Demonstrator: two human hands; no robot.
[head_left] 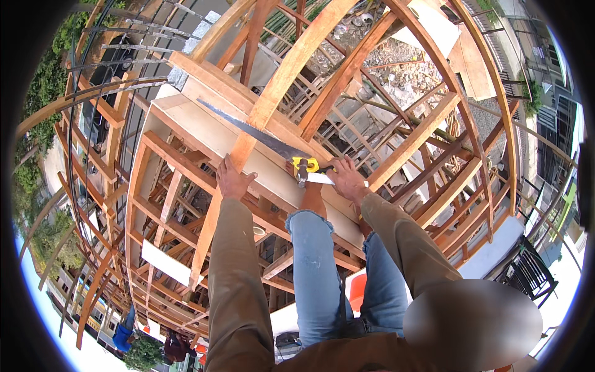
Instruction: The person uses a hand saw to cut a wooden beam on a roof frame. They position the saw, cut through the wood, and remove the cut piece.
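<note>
My left hand (234, 178) is closed around a long, slanting wooden beam (273, 90), the thumb standing out to the side. A handsaw (273, 142) with a yellow and black handle stretches from my right hand toward the upper left, where its blade crosses the beam. My right hand (348, 178) is closed at the black rear part of that handle; the fingers partly hide the grip. Close beside the handle is a metal hammer head (302, 173). A white strip (319, 178) passes beneath my right hand; I cannot tell whether it belongs to the hammer.
Pale planks (198, 127) lie beneath the saw, near my legs in torn jeans (316, 260). Curved wooden ribs (443, 62) and crossbars (427, 136) surround me, with open gaps between. Rubble (396, 74) shows far below. Other people (124, 335) are at the lower left.
</note>
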